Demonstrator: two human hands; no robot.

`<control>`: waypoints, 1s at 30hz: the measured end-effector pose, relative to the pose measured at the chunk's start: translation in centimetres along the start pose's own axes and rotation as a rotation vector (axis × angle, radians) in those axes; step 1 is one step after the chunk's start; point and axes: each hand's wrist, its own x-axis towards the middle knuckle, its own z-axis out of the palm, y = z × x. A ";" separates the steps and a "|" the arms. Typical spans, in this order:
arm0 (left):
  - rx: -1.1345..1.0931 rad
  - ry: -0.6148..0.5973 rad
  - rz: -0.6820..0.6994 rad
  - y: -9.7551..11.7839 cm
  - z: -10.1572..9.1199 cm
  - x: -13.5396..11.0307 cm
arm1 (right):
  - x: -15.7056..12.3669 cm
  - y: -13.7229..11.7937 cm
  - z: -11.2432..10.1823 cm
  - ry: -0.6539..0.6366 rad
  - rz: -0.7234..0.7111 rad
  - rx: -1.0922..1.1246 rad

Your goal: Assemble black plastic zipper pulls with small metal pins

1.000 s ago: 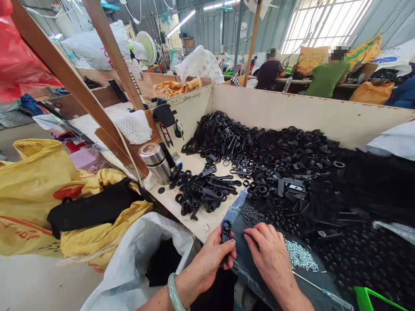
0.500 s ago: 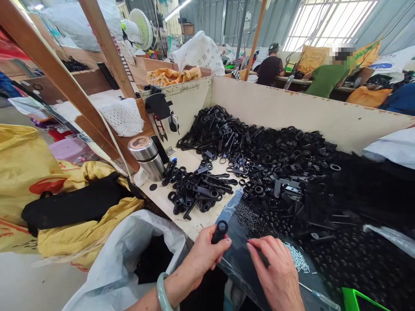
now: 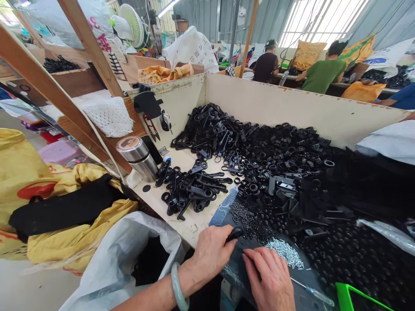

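Note:
My left hand (image 3: 210, 250), with a pale green bangle at the wrist, is closed around a black plastic part (image 3: 234, 234) whose end sticks out to the right. To its right, my right hand (image 3: 272, 278) hovers over the dark mat with thumb and fingers pinched together; anything between them is hidden. Just beyond the right hand lies a pile of silver screws (image 3: 285, 253). A screwdriver (image 3: 313, 290) with a clear handle rests to the right of that hand. Tiny dark pieces (image 3: 244, 216) are heaped beyond the left hand.
Black lever-like parts (image 3: 197, 190) lie on the pale board, with a bigger heap (image 3: 214, 129) behind. Black rings (image 3: 285, 147) and round black pieces (image 3: 356, 259) spread rightward. A steel flask (image 3: 142, 166) stands left, above an open white sack (image 3: 110, 259). Two people work farther back.
My left hand has turned palm down, tipping the black part from upright to pointing right. My right hand stays pinched close by. The camera view has shifted slightly.

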 end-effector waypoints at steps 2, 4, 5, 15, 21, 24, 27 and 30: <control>0.094 -0.059 0.078 -0.2 0.2 0.5 | -0.1 0.0 -0.1 0.031 0.036 0.048; 0.147 -0.113 0.137 -0.3 0.3 0.9 | -0.1 -0.1 -0.1 0.064 0.071 0.110; 0.157 -0.131 0.157 -0.4 0.2 1.1 | -0.1 -0.1 -0.1 0.078 0.088 0.147; -0.748 -0.273 -0.321 2.4 -1.5 -0.3 | 0.3 -1.7 -1.5 0.170 0.447 0.708; -1.064 -0.252 -0.479 2.9 -0.6 -2.9 | 0.1 -1.8 -0.6 0.211 0.559 1.030; -1.101 -0.219 -0.518 2.9 -0.2 -3.5 | 0.1 -2.2 -0.1 0.240 0.559 1.111; -1.113 -0.208 -0.540 3.1 0.0 -3.8 | 0.2 -2.7 0.1 0.259 0.574 1.151; -1.122 -0.199 -0.552 3.2 0.0 -4.0 | 0.2 -3.2 0.2 0.281 0.594 1.166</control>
